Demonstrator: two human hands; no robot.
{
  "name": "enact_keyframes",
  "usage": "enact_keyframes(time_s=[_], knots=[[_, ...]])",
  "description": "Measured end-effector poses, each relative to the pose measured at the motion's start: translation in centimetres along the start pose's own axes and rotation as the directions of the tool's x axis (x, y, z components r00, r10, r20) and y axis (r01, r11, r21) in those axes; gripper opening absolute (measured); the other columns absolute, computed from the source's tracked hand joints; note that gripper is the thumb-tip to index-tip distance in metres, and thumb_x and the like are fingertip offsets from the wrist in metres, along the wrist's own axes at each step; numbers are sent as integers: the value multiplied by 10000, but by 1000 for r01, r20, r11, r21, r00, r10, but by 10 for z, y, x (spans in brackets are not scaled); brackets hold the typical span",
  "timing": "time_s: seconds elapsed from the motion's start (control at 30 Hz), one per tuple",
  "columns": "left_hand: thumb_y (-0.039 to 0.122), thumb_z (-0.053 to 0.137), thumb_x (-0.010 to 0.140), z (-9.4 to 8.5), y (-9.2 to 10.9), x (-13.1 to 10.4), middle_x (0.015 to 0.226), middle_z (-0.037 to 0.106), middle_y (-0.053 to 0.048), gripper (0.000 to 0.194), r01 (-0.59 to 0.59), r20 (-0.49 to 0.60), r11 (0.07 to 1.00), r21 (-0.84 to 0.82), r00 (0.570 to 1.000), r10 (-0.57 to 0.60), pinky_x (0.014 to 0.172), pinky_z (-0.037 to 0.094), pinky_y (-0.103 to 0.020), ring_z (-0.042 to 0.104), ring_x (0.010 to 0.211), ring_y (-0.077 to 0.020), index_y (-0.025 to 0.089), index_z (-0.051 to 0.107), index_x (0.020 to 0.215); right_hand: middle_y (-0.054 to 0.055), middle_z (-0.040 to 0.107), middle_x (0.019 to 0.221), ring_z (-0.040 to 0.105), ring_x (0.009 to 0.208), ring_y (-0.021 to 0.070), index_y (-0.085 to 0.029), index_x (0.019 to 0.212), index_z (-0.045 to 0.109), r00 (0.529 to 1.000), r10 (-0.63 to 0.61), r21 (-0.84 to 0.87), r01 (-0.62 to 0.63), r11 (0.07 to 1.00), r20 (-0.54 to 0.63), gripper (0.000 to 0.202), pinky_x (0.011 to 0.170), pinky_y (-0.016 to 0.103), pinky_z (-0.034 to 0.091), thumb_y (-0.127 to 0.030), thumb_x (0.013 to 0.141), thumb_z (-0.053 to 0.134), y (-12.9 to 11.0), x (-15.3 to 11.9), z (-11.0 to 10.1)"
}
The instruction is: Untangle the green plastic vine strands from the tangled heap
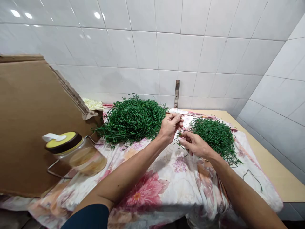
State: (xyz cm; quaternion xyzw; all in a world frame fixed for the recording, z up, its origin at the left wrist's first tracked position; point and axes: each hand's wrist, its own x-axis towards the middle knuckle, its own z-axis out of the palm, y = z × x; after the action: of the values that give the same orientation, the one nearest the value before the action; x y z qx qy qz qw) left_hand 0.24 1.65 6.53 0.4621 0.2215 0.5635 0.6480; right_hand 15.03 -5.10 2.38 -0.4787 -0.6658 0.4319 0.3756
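Note:
My left hand (169, 128) is closed in a pinch on a thin green stem, over the middle of the cloth. Just right of it and slightly nearer to me, my right hand (194, 145) has thumb and fingers drawn together around thin green stems (177, 140), whose ends dangle between the hands. A large tangled heap of green stems (135, 119) with small tips lies to the left of my hands. On the right side is a smaller heap of green stems (214, 136). The exact fingertip contact is partly hidden.
A floral cloth (145, 190) covers most of the tabletop (274, 168). At left, a clear jar with a yellow lid (81, 157) leans in a wire holder against a cardboard box (26, 127). Pale yellow pieces (92, 104) lie behind. One loose stem (256, 179) rests at right.

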Motion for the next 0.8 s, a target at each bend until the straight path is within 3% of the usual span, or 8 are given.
enact_keyframes(time_s=[0.13,0.23,0.3,0.4,0.47,0.57,0.67,0.8], knots=[[316,812,766,-5,-18,2,730,638,-29,290,151,22,988,-15,988,-150,481,412,-179,544,533,-59,114,605,768,-51,514,592,355,421,66,-192,776,572,997,81,168,-82,982,13,430,357,210,332,-595,829,711,2,5,6],[331,833,742,-7,-24,2,766,664,-53,310,199,36,980,20,979,-199,495,424,-192,535,520,-56,101,630,787,11,658,724,350,434,51,-179,797,577,987,160,279,-157,947,13,498,344,197,268,-647,773,745,1,6,7],[341,855,712,-6,-25,2,797,673,-62,332,195,32,980,31,980,-196,509,437,-197,547,545,-62,99,644,795,59,719,835,396,469,57,-166,844,605,983,157,315,-178,932,92,528,362,192,285,-679,788,716,1,5,7],[358,874,678,-4,-24,1,807,669,-61,347,137,12,989,56,990,-138,538,459,-194,584,620,-83,98,670,784,86,751,886,464,513,71,-153,847,652,969,89,267,-151,952,229,504,418,201,360,-652,811,713,0,3,7],[369,873,671,-4,-22,1,816,666,-62,343,88,-3,991,97,996,-88,552,461,-182,620,701,-106,100,684,766,71,750,848,472,512,75,-155,813,663,967,53,221,-110,969,248,461,435,209,385,-610,810,737,1,3,6],[397,841,704,-7,-17,6,854,678,-77,330,17,-2,979,204,1000,-17,545,451,-177,648,777,-135,104,719,794,9,675,670,428,460,66,-157,772,681,981,42,135,-69,988,189,433,416,203,372,-582,836,725,-1,1,1],[416,778,768,-13,-10,15,885,700,-93,325,-55,-29,937,345,997,69,516,452,-200,629,697,-127,107,749,864,-42,540,520,389,411,62,-154,758,709,984,85,41,-92,995,154,444,387,195,340,-585,864,696,-9,-3,-10],[402,695,826,-23,-5,23,866,712,-77,299,-102,-62,863,495,986,152,505,464,-223,584,591,-109,122,757,907,20,669,702,445,469,68,-153,806,719,993,91,68,-96,993,76,448,378,191,358,-597,861,696,-18,-9,-40]])
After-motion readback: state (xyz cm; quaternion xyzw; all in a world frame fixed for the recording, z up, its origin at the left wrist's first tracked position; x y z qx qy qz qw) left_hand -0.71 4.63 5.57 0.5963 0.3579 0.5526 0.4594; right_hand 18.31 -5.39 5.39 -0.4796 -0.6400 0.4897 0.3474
